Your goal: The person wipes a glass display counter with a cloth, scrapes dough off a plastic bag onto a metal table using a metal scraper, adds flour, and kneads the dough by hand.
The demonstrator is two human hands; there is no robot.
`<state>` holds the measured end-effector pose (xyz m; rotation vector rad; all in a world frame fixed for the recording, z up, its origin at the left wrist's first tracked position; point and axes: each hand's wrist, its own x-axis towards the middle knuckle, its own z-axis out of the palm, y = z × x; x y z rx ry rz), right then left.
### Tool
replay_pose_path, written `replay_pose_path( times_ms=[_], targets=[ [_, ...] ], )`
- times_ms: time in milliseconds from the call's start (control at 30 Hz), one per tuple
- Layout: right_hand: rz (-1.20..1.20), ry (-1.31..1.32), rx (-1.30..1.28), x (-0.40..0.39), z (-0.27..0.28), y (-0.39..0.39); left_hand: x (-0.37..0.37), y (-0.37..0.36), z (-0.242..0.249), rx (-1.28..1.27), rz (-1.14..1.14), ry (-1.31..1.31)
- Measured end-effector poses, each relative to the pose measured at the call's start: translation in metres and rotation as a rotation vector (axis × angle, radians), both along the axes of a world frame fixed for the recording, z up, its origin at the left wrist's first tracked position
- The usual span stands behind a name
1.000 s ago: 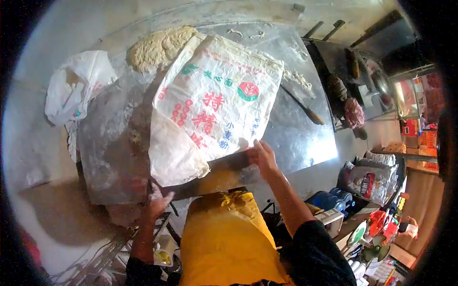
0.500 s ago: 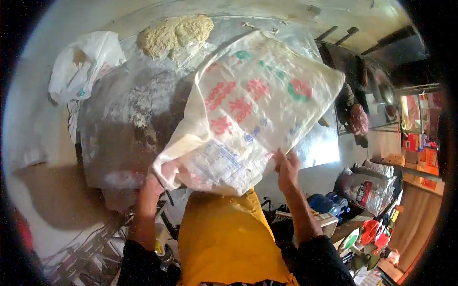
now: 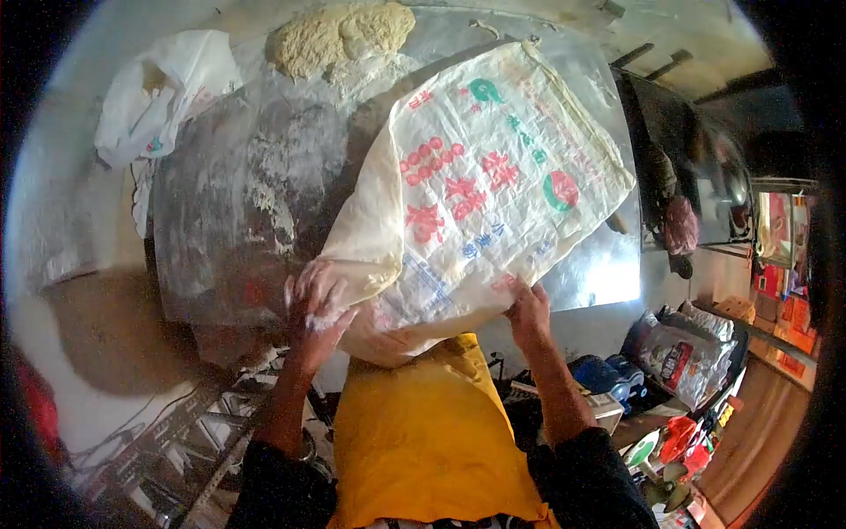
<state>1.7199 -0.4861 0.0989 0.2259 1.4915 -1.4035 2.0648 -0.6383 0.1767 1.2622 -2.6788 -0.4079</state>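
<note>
Sack (image 3: 485, 167) now flatter on table (image 3: 220, 194), near edge overhanging, so seemingly steadier. Right hand (image 3: 530, 316) pinches that edge; left hand (image 3: 319, 304), fingers spread at near-left corner, grip unclear.

Both forearms reach up from the near side, dark sleeves ending below the elbow. Left hand (image 3: 319, 300) low left, whitened fingers bent and slightly spread, wrist tilted inward. Right hand (image 3: 528, 309) at similar height, fingers curled in a pinch, thumb side inward.
</note>
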Motion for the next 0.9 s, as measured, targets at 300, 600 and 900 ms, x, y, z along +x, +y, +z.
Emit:
replay_pose_path(
  times_ms=[300, 600, 900],
  targets=[
    [0.095, 0.112, 0.046, -0.006, -0.006, 0.002, -0.004, -0.040, -0.027, 0.535, 0.625, 0.455],
    [0.155, 0.243, 0.158, -0.014, -0.028, 0.012, 0.035, -0.080, -0.024, 0.985, 0.796, 1.099],
    [0.166, 0.175, 0.173, -0.024, -0.026, 0.014, 0.070, -0.121, -0.013, 0.694, 1.036, 1.069]
  ],
)
